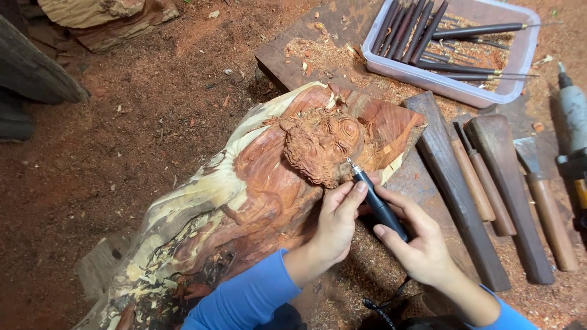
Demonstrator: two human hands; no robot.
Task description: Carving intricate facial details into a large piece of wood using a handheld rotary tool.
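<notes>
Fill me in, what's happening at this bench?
A person in blue sleeves is carving a reddish wooden figure. Both hands grip a dark pen-shaped rotary tool: the right hand holds the body, the left hand steadies it near the tip, which touches the carved bearded face. To the right lie wooden-handled chisels and a mallet-like block; a plastic tray of thin tools sits behind. Sawdust covers the surface.

Even, diffuse daylight, well exposed, no glare. Shadows soft, darkest under the wood carving (257, 195) and top-left corner. Centre sharp; wide-angle bending at edges, slight softness on the grey power tool (572, 116) far right.
</notes>
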